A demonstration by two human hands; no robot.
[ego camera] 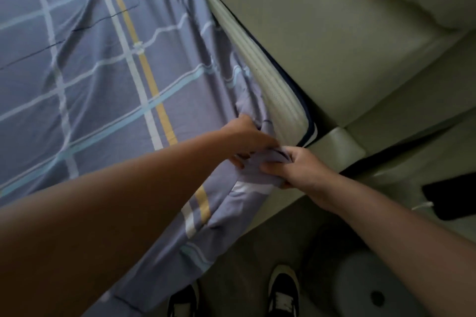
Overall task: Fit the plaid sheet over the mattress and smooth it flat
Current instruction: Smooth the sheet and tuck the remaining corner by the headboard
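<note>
View from a head-worn camera, looking down at the corner of a bed. A plaid sheet (103, 72), lavender-blue crossed with white, pale blue and yellow stripes, covers most of the mattress top but lies in long wrinkles. At the corner nearest the padded headboard (322, 33), the cream side of the mattress (273, 90) is bare; the sheet has not yet been pulled over it.

Both hands meet at that corner. The left hand (247, 136) is closed around a bunch of the sheet's edge, fingers buried in the folds. The right hand (298, 170) is clenched on a gathered wad of the same edge, thumb on top. More sheet hangs down the bed's near side toward the floor, where two dark shoes (283, 288) stand.

The cloth looks thin, light and very soft, so it should stretch and drape easily but crease readily. The best hold is probably the hem at the corner, pulled down and under the mattress; whether it is elasticated cannot be told.
</note>
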